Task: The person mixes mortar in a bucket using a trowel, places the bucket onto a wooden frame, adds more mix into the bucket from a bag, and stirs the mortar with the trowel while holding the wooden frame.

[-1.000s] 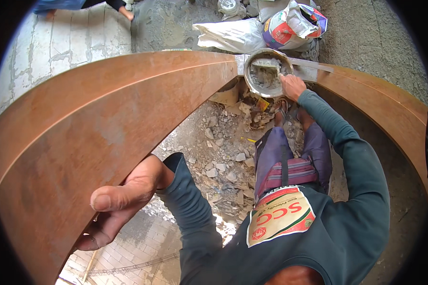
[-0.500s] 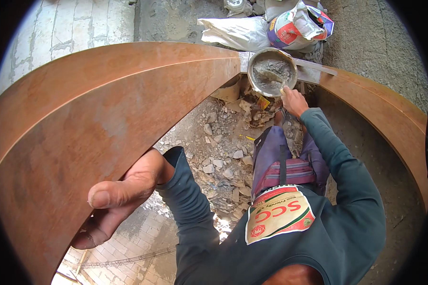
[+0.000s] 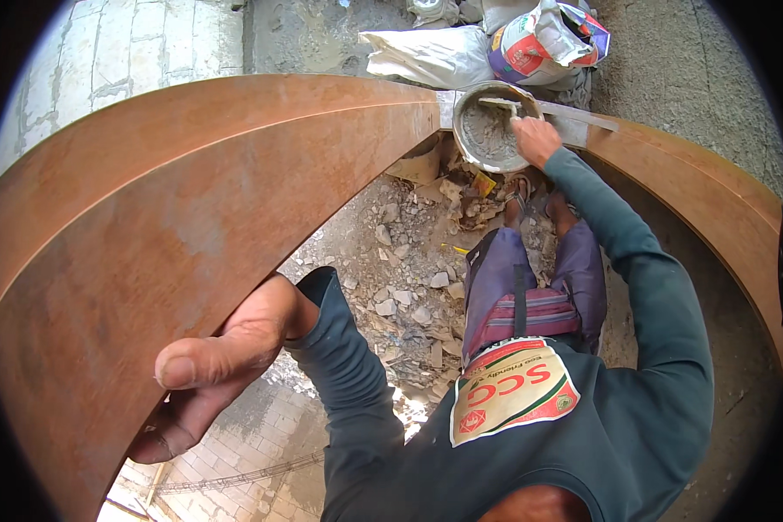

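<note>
My left hand (image 3: 222, 365) is at lower left, wrapped round the lower edge of a long rust-brown beam (image 3: 122, 270), its thumb on the near side. My right hand (image 3: 538, 139) grips the handle of a trowel (image 3: 496, 102) over a round bucket (image 3: 480, 142) of wet grey mortar, the blade lying across the bucket's upper part. The bucket stands at the beam's far end, where a pale plate (image 3: 565, 130) meets another brown beam (image 3: 687, 161) running off to the right.
White sacks (image 3: 426, 56) and a torn printed bag (image 3: 544, 52) lie behind the bucket. Rubble (image 3: 396, 270) covers the ground below, by my sandalled feet (image 3: 518, 196). A pale block surface (image 3: 104, 61) is at top left, rough concrete (image 3: 670, 78) at top right, and thin rebar (image 3: 235, 477) at bottom left.
My right hand dipped the trowel into the mortar, then lifted it toward the bucket's upper rim. A person's foot at top left is no longer visible. My left hand keeps its hold.
</note>
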Tool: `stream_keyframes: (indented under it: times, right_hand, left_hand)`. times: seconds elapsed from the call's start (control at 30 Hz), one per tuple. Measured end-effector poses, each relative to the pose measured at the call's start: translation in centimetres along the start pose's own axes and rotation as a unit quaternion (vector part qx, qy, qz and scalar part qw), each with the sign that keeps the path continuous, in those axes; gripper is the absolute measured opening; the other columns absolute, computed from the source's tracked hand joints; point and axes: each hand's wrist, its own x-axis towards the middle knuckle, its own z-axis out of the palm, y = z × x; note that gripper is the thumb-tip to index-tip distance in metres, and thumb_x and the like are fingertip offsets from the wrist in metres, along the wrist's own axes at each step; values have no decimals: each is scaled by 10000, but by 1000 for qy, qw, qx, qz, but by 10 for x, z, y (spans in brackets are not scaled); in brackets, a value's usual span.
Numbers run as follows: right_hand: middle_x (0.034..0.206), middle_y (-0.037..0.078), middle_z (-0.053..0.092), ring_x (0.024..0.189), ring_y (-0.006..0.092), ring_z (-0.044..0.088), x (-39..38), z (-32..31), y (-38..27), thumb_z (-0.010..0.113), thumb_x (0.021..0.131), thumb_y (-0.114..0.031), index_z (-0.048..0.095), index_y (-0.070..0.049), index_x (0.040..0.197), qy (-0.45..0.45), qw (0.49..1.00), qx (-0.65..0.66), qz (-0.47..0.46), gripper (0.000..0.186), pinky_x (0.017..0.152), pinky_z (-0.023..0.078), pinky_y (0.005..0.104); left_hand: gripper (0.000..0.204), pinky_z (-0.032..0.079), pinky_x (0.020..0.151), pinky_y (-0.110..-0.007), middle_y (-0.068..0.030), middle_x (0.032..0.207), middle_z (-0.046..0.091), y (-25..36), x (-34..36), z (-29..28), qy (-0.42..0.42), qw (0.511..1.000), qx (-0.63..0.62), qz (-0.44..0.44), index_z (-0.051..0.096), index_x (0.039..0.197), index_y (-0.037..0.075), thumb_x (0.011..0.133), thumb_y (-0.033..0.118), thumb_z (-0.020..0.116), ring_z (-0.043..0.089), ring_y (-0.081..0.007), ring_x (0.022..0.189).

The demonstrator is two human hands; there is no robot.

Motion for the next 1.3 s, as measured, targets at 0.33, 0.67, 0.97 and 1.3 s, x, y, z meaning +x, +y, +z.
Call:
stream_keyframes:
  times: [0.33,0.67,0.97,1.3]
  right_hand:
    - [733,93,666,700,254,677,15,48,5,554,801,-139,692,-122,751,-110,956,-173,-212,147,568,529,364]
    - [850,151,691,825,309,686,28,14,-9,528,814,-95,695,-50,853,-157,981,-115,-26,177,711,551,395]
    - [946,181,684,894,327,670,61,68,39,566,772,-131,674,-42,931,-220,956,2,196,212,775,532,427]
    - [671,74,488,493,157,490,1,107,33,359,940,-164,427,-2,950,-264,314,802,435,176,392,449,263]
  left_hand:
    - [736,432,871,-412,-203,1108,446,-1,-1,9,3,1000,2,6,280,1353,-53,840,341,630,492,-290,1050]
    - [718,450,804,-421,-180,1067,418,-2,-2,0,-8,997,72,3,294,1333,-46,857,411,579,491,-275,1036]
    - [699,428,874,-405,-196,1136,442,-3,0,1,-7,1000,-1,6,289,1350,-28,853,337,616,488,-268,1054]
    - [716,418,897,-417,-200,1140,448,-5,-1,-2,-3,1000,-2,4,269,1368,-17,854,330,628,485,-283,1068]
